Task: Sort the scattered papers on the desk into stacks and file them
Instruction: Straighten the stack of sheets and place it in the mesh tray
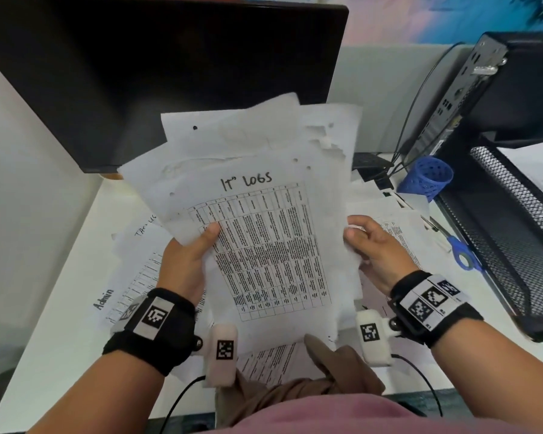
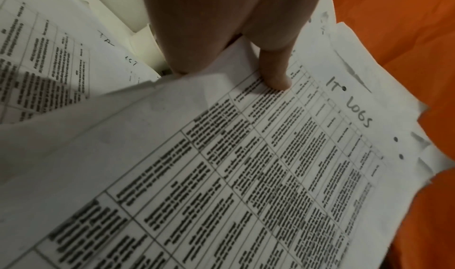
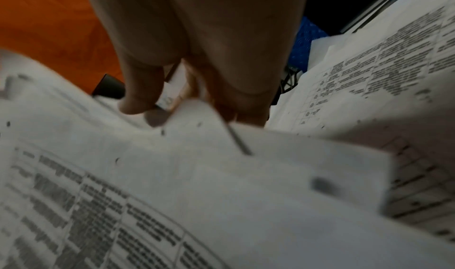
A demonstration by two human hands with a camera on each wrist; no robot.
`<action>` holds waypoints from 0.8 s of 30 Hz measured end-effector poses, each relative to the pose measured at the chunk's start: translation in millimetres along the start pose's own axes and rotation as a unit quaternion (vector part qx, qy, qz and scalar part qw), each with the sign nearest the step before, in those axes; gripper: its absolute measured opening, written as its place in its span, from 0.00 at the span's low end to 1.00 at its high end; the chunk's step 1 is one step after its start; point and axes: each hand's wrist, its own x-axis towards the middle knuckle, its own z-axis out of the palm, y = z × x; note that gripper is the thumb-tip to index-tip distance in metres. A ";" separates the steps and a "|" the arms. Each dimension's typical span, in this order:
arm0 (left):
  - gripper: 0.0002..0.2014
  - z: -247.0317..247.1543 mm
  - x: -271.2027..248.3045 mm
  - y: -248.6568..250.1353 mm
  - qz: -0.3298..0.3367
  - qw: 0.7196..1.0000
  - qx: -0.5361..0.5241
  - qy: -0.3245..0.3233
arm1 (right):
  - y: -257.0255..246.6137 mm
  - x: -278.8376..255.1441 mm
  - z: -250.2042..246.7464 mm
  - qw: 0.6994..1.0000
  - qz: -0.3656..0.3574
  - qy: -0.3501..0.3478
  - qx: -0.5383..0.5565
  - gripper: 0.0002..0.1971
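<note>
Both hands hold a loose bundle of white sheets (image 1: 257, 189) above the desk, fanned out and uneven. The top sheet bears a printed table and the handwritten words "IT LOGS" (image 2: 347, 103). My left hand (image 1: 192, 258) grips the bundle's left edge, thumb (image 2: 275, 72) lying on the table print. My right hand (image 1: 367, 242) pinches the right edge (image 3: 197, 117) of the bundle between thumb and fingers. More printed papers (image 1: 132, 277) lie scattered on the desk beneath, one marked "Admin", another (image 3: 369, 74) to the right.
A black monitor (image 1: 170, 73) stands behind the bundle. At the right are a black mesh tray (image 1: 514, 245) holding paper, a blue perforated cup (image 1: 427, 177), blue-handled scissors (image 1: 464, 255) and a computer case (image 1: 483, 89) with cables. The white desk (image 1: 44, 339) extends left.
</note>
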 end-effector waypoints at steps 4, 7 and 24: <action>0.28 -7.7 -2.8 3.1 0.002 1.000 -0.015 0.025 | 4.8 -3.8 -19.1 0.992 0.028 -0.004 -0.123 0.30; 0.32 -10.2 -3.0 2.2 0.000 0.999 -0.020 0.037 | 12.3 -8.0 -12.3 0.980 0.007 0.044 -0.196 0.14; 0.25 -19.3 -3.5 3.5 0.053 0.994 0.098 0.012 | -43.9 -1.1 1.6 0.964 -0.118 0.187 -0.147 0.09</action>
